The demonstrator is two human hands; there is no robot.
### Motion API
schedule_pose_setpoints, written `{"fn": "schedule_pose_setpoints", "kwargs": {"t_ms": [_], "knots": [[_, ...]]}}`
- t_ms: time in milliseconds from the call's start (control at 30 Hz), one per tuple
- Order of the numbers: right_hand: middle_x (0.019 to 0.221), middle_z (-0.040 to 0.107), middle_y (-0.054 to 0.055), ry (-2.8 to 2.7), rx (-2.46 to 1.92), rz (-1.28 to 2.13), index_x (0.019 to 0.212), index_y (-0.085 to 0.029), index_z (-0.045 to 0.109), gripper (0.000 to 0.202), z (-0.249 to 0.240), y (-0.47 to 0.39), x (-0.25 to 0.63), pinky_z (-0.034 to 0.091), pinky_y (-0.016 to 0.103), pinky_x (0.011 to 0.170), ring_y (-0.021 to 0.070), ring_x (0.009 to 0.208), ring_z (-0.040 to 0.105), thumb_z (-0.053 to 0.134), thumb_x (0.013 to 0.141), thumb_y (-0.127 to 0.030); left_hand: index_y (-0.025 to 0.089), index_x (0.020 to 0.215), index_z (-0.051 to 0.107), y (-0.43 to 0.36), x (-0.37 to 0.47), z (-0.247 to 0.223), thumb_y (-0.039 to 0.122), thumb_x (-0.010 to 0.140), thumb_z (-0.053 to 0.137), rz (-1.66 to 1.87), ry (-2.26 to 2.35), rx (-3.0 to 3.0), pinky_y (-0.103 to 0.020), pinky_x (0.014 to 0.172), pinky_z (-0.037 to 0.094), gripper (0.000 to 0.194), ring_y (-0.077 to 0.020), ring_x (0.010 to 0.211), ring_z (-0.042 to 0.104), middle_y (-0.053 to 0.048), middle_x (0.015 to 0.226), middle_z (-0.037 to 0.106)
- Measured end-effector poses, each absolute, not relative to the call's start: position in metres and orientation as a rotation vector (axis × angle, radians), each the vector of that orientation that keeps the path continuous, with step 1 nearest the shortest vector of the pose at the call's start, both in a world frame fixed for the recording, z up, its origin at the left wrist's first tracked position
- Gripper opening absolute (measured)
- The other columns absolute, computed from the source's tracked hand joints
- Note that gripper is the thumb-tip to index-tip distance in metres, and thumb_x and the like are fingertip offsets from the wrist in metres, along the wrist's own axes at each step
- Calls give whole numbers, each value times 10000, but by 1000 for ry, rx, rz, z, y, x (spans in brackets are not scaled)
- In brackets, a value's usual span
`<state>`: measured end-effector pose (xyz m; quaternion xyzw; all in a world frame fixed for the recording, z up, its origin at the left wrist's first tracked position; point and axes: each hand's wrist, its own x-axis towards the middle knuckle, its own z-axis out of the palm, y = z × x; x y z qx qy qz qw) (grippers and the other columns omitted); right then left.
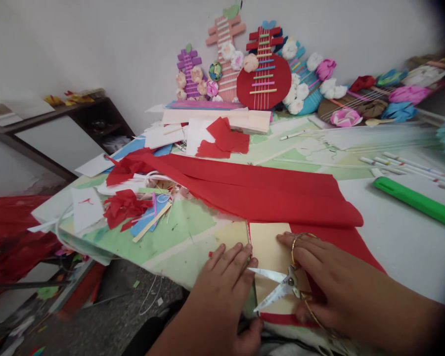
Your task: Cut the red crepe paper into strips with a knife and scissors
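In the head view my right hand (330,277) holds scissors (282,284) by their gold-coloured handles. The blades are spread and point left, above a cream rectangular card (269,242). One of its fingers reaches onto the card's upper right. Under the card lies red crepe paper (341,242), which shows to its right and along its bottom edge. My left hand (222,282) rests at the card's left side near the table's front edge, fingers stretched out and thumb lower down. Its fingertips are close to the blade tip. A long folded strip of red crepe paper (255,188) lies beyond the card.
A green box cutter-like long object (415,200) lies at right near several thin pens (422,168). Red scraps (124,207) and paper strips (152,222) lie at left. Paper-craft lutes, one red (282,74), lean against the wall. A dark cabinet (111,116) stands beyond the table.
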<state>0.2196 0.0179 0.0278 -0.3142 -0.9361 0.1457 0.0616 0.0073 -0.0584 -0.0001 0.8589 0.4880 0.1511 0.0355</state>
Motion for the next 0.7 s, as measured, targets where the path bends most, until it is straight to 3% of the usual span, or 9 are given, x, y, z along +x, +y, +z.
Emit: {"fn": "schedule_pose_setpoints", "kwargs": {"t_ms": [233,533,700], "knots": [[1142,591,185,-2806,-800,275,1118,-77,533,569,18,10,226,465,457,871,319,1061,526,664,631,-340,103,1225,457,-60,4,-1,394,761,519,442,1462,2660,-490,1012,271,551,-287,1226,372,-139,1310,451],[1084,636,146,-2795,-697,166,1089,-98,568,445,13,-1,231,502,415,821,276,984,579,473,655,-119,115,1251,439,-60,3,-3,470,785,491,392,1445,2624,-489,1029,243,588,-283,1241,343,-125,1332,428],[1087,639,139,-2804,-691,130,1083,-106,571,412,9,-5,234,509,416,823,266,979,590,438,693,-116,106,1244,446,-59,3,-3,501,811,463,392,1468,2623,-493,1028,235,586,-289,1237,350,-142,1329,427]]}}
